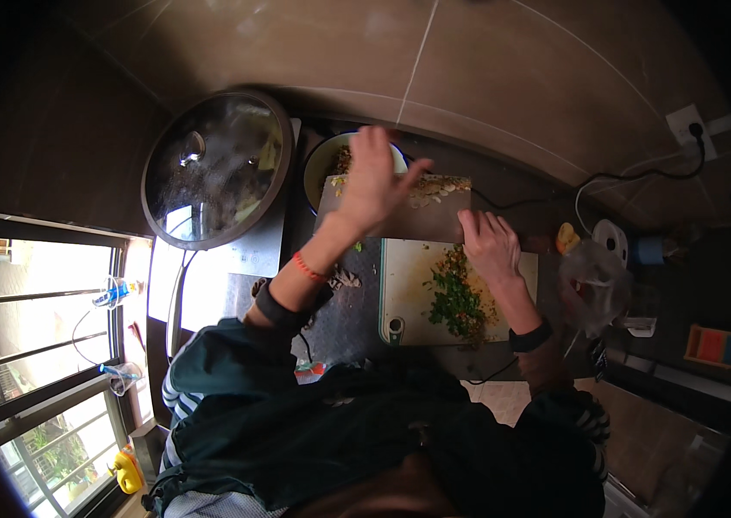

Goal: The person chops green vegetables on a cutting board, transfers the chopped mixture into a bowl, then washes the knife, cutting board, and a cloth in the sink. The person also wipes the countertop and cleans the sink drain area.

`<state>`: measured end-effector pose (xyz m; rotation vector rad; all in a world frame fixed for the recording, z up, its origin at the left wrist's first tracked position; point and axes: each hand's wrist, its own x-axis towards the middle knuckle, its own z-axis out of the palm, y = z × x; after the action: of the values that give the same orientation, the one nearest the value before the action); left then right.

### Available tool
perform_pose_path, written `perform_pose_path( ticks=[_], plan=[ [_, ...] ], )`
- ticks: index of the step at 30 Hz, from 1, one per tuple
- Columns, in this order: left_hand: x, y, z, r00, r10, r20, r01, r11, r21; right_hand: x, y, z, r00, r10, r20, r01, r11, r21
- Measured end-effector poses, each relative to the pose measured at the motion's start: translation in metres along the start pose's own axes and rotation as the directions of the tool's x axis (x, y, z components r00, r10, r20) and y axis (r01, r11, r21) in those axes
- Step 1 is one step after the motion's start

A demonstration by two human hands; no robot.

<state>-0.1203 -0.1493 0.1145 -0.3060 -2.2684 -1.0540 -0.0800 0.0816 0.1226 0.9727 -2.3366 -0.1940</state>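
Note:
My right hand (492,246) grips a broad cleaver (417,220) where the blade meets the handle; the brown handle end (539,243) sticks out to the right. Chopped bits, some pale and sliced, cling along the blade's far edge. Over the blade's left part is my left hand (375,178), fingers extended and thumb apart, slightly blurred. Whether it touches the blade I cannot tell. Beyond it, partly covered, stands a blue-rimmed bowl (317,171) with chopped food inside. Chopped green leaves and small bits (456,298) lie on the cutting board (404,278) below the cleaver.
A wide pan with a steamed glass lid (220,171) sits on a cooktop (259,252) at left. To the right are a clear plastic bag (592,285), a cut yellowish piece of food (566,238) and a black power cord (637,173). The tiled wall (501,84) bounds the counter's back.

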Motion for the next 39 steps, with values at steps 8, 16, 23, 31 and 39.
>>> perform_pose_path(
  ticks=[8, 16, 23, 31, 39],
  plan=[
    [-0.003, 0.033, 0.071, 0.995, -0.093, 0.018, 0.091, 0.989, 0.113, 0.017, 0.004, -0.008, 0.975, -0.218, -0.053, 0.211, 0.971, -0.115],
    [-0.014, 0.020, 0.085, 0.961, -0.262, -0.084, 0.272, 0.952, 0.143, 0.023, 0.008, -0.011, 0.954, -0.296, -0.040, 0.285, 0.941, -0.183],
    [-0.013, 0.010, 0.078, 0.961, -0.230, -0.152, 0.255, 0.953, 0.167, 0.030, 0.010, -0.010, 0.965, -0.253, -0.073, 0.241, 0.959, -0.147],
    [-0.020, -0.022, 0.073, 0.956, -0.266, -0.123, 0.287, 0.932, 0.222, 0.030, 0.015, -0.013, 0.967, -0.249, -0.056, 0.234, 0.953, -0.190],
    [-0.045, -0.075, 0.076, 0.945, -0.271, -0.181, 0.317, 0.894, 0.317, 0.022, 0.035, -0.025, 0.956, -0.292, -0.025, 0.270, 0.912, -0.308]
  ],
)
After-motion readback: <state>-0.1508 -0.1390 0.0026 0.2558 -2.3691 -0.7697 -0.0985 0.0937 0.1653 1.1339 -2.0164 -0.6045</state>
